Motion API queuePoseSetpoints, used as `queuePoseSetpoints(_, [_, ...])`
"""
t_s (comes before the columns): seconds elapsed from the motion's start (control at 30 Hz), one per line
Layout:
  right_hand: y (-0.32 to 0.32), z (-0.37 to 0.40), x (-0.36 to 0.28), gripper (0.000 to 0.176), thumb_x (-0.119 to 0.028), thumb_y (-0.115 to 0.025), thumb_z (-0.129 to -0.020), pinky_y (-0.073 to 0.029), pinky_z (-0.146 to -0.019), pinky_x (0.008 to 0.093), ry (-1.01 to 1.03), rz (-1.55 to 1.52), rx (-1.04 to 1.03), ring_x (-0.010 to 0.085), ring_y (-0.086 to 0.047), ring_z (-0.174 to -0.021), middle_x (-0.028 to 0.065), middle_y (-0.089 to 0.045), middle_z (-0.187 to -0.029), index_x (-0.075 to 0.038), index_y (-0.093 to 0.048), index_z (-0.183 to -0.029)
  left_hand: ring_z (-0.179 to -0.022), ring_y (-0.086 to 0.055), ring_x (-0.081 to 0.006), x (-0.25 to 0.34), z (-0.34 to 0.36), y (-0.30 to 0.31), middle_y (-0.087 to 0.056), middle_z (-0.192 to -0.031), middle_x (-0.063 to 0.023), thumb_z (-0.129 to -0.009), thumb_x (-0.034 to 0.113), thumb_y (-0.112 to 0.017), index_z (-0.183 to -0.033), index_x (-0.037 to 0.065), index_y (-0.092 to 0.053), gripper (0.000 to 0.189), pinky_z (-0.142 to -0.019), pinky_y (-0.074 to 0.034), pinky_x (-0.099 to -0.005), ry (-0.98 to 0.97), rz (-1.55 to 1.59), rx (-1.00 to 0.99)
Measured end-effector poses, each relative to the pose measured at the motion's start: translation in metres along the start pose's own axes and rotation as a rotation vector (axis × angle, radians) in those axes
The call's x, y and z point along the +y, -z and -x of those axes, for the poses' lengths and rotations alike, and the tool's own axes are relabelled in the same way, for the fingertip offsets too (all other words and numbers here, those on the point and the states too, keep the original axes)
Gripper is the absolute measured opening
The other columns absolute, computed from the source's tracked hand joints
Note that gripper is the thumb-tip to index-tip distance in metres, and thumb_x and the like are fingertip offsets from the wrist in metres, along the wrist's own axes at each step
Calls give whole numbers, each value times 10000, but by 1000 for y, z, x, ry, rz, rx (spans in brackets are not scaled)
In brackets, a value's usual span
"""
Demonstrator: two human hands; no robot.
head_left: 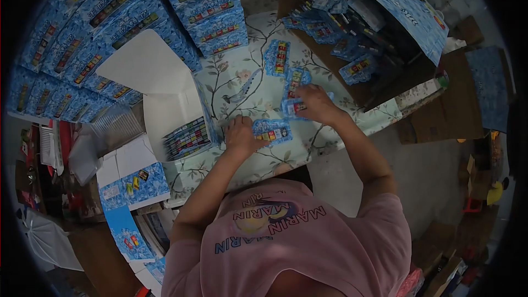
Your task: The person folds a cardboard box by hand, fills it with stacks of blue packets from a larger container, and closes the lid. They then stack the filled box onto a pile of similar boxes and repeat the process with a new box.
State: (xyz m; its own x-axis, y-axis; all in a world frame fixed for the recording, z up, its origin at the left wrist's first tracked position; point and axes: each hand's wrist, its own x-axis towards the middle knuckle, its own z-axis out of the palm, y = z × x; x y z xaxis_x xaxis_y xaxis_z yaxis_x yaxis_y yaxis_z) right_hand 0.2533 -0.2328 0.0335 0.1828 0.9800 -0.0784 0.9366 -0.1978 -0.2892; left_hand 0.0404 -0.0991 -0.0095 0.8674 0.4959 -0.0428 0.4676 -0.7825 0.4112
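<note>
My left hand (pixel 240 136) rests on the flowered tablecloth with its fingers apart, the thumb by the edge of a blue printed packet (pixel 273 131). My right hand (pixel 318 103) has its fingertips closed on another blue packet (pixel 291 109), lying at an angle. Just above it is a further blue packet (pixel 297 78), partly overlapped, and beyond that one more packet (pixel 277 58) lies flat. Left of my left hand stands an open white-lined box (pixel 175 109), with a row of similar packets (pixel 188 138) upright inside.
A large open carton (pixel 322 71) of loose blue packets (pixel 355 27) tilts at the right. Stacked blue display boxes (pixel 212 8) rise at the back left. A clear plastic tray (pixel 115 124) and flattened blue-and-white boxes (pixel 135 181) sit left. The table's front edge (pixel 297 162) runs near my body.
</note>
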Motion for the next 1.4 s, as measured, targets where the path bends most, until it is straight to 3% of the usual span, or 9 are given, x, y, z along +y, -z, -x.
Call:
queuePoseSetpoints(0.07, [18, 3, -5, 402, -181, -702, -750, -432, -852, 363, -527, -488, -35, 226, -543, -1025, 124, -558, -1100, -52, -502, -1075, -891, -562, -301, -2, 2, 7, -566, -942, -114, -609, 307, -790, -1031, 25, -531, 570, -786, -431, -415, -3, -29, 68])
queuePoseSetpoints(0.3, [-28, 22, -36, 247, -51, -521, -890, -443, -842, 305, -417, -2015, 565, 157, -563, -944, 54, -584, -1020, -9, -499, -1132, -703, -579, -142, -22, 16, -23, -612, -828, -59, -755, 210, -710, -1028, -17, -538, 395, -621, -458, -281, 374, 1331, 32])
queuePoseSetpoints(0.37, [-69, 11, -57, 246, -77, -547, -884, -443, -837, 307, -432, -1875, 631, 157, -560, -941, 44, -584, -1011, -14, -509, -1119, -725, -576, -113, -6, 17, -19, -615, -841, -49, -775, 170, -693, -1028, -18, -545, 348, -630, -454, -259, 632, 1648, -84])
queuePoseSetpoints(0.63, [-58, -19, 16, 275, -204, -686, -743, -460, -694, 403, -594, 220, 728, 315, -575, -781, 159, -594, -873, -16, -572, -908, -682, -627, -264, -3, 19, -2, -657, -828, -90, -746, 130, -691, -952, 67, -640, 222, -623, -482, -310, 81, 674, 26])
queuePoseSetpoints(0.77, [-50, -40, 23, 233, -210, -648, -764, -465, -650, 396, -322, -312, 815, 302, -598, -749, 161, -612, -827, -21, -569, -875, -853, -612, -325, -7, 16, 15, -629, -1006, -134, -731, 99, -676, -928, 92, -658, 198, -739, -474, -363, -112, 433, 43])
queuePoseSetpoints(0.97, [-3, -59, -36, 181, -215, -556, -847, -467, -663, 345, 228, -451, -334, 271, -622, -778, 142, -630, -794, -36, -578, -866, -1114, -471, -314, 0, 11, 22, -471, -1260, -124, -729, 74, -661, -874, 62, -650, 145, -887, -376, -466, -418, 69, 400])
queuePoseSetpoints(1.13, [-26, -160, 81, 327, -219, -621, -789, -461, -802, 371, 156, -60, 588, 299, -586, -949, 159, -603, -1059, -52, -588, -1068, -839, -572, -321, -7, 0, 14, -574, -992, -122, -752, 102, -653, -890, 32, -616, 159, -690, -466, -387, -283, 314, 119])
queuePoseSetpoints(1.23, [-21, -184, 116, 397, -226, -643, -758, -466, -823, 395, -197, -387, 63, 332, -561, -991, 167, -567, -1118, -32, -551, -1092, -760, -578, -326, -12, -1, 13, -586, -914, -124, -762, 106, -650, -910, 20, -599, 179, -624, -464, -378, -346, 371, 196])
queuePoseSetpoints(1.4, [-20, -147, 46, 445, -294, -676, -724, -468, -816, 425, -248, 22, 45, 338, -558, -957, 155, -577, -1027, -32, -542, -1059, -770, -573, -318, -17, 17, 17, -573, -867, -120, -775, 111, -640, -866, 17, -592, 140, -635, -461, -378, -115, 502, 235])
